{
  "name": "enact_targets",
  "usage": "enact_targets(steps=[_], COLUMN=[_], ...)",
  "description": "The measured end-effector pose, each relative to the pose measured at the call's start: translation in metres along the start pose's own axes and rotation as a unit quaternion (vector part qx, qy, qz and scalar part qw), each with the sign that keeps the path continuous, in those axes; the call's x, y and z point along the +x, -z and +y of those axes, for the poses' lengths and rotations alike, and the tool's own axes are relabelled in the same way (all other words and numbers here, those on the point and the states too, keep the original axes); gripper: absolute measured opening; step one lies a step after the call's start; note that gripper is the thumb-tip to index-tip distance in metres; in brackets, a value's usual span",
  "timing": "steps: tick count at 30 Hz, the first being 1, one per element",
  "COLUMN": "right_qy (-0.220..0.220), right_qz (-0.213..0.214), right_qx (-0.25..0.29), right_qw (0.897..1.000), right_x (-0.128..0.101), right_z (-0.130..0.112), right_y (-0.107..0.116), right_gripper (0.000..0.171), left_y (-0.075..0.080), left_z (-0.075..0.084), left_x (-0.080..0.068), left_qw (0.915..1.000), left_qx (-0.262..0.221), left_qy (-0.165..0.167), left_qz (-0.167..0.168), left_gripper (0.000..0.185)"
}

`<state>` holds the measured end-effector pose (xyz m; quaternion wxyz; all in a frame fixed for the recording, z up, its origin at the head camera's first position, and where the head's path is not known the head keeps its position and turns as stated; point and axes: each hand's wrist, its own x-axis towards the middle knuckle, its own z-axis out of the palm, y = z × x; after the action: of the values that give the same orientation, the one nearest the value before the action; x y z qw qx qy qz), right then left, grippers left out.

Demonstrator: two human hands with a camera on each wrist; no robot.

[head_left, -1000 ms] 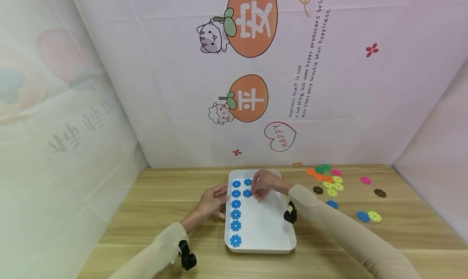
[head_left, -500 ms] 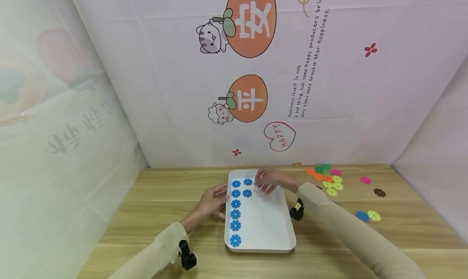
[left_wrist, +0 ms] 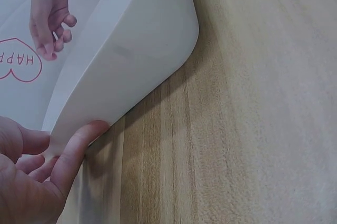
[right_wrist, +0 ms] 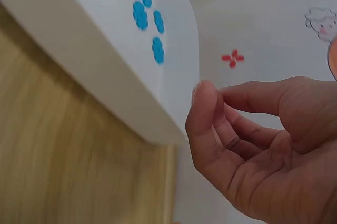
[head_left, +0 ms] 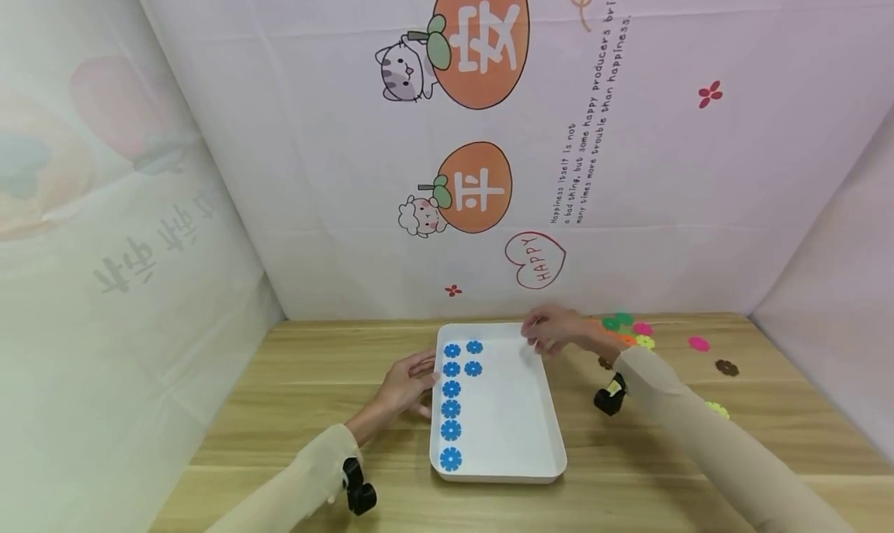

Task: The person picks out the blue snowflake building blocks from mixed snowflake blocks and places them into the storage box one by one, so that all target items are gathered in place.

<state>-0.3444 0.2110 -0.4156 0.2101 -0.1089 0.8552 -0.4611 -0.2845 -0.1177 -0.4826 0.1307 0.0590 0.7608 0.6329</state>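
A white rectangular tray (head_left: 513, 432) lies on the wooden table. Blue flower-shaped discs (head_left: 450, 409) form a full column along its left side, and two more start a second column at the far end. At the tray's left wall, my left hand (head_left: 401, 385) grips the rim, thumb and fingers on either side of the wall (left_wrist: 116, 66). My right hand (head_left: 555, 330) is over the tray's far right corner, its fingers loosely curled. Thumb and index fingertips come close together in the right wrist view, with nothing seen between them.
Loose flower discs in yellow (head_left: 644, 342), green (head_left: 623, 318), pink (head_left: 698, 344) and brown (head_left: 726, 368) are scattered on the table at the right; my right forearm hides some. A printed cloth (head_left: 363, 168) hangs behind the table, with another on the left.
My right hand has moved right, from the second column of blue discs to the tray's far right corner. The discs and my left hand have stayed put.
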Motion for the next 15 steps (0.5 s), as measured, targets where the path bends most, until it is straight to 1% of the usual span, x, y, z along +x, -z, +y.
enact_targets(steps=[2,8,13,15], right_qy=[0.002,0.024,0.003,-0.008], right_qz=[0.009,0.017,0.01,0.005], right_qx=[0.006,-0.011,-0.044,-0.068], right_qw=[1.0,1.0,0.999,0.998], right_x=[-0.006,-0.027,-0.039,-0.043], right_z=[0.005,0.017,0.033,0.04], right_y=[0.011,0.035,0.048,0.052], right_gripper=[0.021,0.014,0.012,0.011], left_y=[0.0,0.0,0.0,0.0], left_z=[0.0,0.001,0.0,0.001], left_x=[0.001,0.0,-0.001,-0.002], left_qw=[1.0,1.0,0.9999,0.9998], left_qx=[0.001,0.004,0.013,0.017], left_qy=[0.001,0.0,0.003,-0.001], left_qz=[0.0,0.002,0.007,0.008], left_gripper=[0.054,0.054,0.053,0.053])
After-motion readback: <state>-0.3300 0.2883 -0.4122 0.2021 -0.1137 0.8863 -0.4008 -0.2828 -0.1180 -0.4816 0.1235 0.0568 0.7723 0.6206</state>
